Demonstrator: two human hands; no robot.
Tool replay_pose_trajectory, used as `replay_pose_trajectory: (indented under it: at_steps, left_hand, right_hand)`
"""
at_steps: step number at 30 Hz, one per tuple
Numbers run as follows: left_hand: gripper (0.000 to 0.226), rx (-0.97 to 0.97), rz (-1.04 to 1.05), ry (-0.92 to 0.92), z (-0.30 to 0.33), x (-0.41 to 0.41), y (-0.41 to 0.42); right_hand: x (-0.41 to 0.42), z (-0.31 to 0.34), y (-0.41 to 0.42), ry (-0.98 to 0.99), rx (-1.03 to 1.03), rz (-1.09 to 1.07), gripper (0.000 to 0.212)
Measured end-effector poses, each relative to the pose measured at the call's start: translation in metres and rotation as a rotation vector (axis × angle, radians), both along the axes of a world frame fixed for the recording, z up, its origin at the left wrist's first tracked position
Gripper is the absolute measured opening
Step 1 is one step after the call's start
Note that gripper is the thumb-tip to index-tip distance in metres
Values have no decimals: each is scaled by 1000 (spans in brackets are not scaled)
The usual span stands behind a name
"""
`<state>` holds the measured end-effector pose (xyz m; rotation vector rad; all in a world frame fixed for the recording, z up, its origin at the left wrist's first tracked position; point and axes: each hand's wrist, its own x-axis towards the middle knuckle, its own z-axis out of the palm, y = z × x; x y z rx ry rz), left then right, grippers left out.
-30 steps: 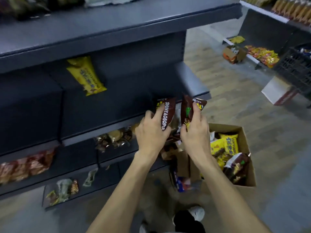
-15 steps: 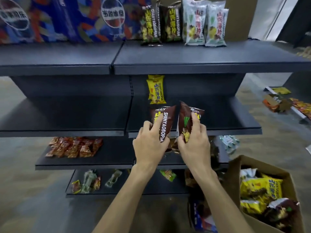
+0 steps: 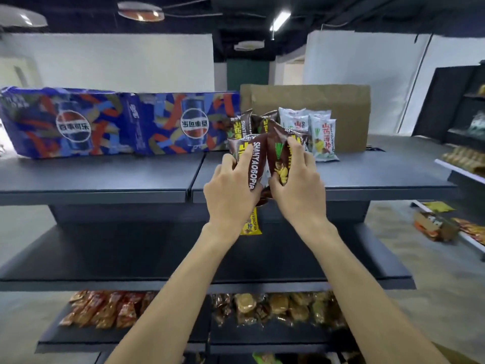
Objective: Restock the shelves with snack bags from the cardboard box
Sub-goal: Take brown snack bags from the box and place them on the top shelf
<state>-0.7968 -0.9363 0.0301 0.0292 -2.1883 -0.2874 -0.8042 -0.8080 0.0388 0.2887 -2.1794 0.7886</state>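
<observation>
My left hand (image 3: 231, 190) grips a brown snack bag (image 3: 250, 158) lettered SHANYAOBOPIAN. My right hand (image 3: 299, 187) grips a second brown snack bag (image 3: 279, 151) beside it. Both bags are held upright over the front of the top shelf (image 3: 367, 174). Just behind them stand more brown bags (image 3: 240, 124) and white snack bags (image 3: 321, 135) on that shelf. A yellow bag (image 3: 252, 224) shows below my hands against the back of the second shelf. Only a corner of the cardboard box (image 3: 456, 357) peeks in at the bottom right.
Blue cola cartons (image 3: 112, 122) fill the top shelf's left half. A tall brown carton (image 3: 349, 106) stands behind the white bags. Lower shelves hold red snack packs (image 3: 105, 308) and brown packs (image 3: 275, 308). Another rack (image 3: 462, 158) with goods lies to the right.
Both hands have risen with the two brown bags from second-shelf height up to the top shelf, and my view has tilted upward, dropping the box out of sight.
</observation>
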Motion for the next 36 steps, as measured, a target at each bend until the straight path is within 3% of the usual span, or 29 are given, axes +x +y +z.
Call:
replay_pose_trajectory:
  at_steps: [19, 26, 30, 36]
  left_hand:
    - [63, -34, 203, 49, 19, -140, 23]
    - [70, -115, 234, -115, 20, -206, -1]
    - [72, -108, 194, -153, 21, -237, -12]
    - [81, -91, 165, -160, -2, -266, -17]
  right_hand:
    - [-168, 18, 22, 60, 72, 213, 64]
    - [-237, 17, 0, -133, 159, 133, 66]
    - [-269, 17, -14, -147, 170, 58, 66]
    - [-301, -28, -30, -279, 354, -52, 85]
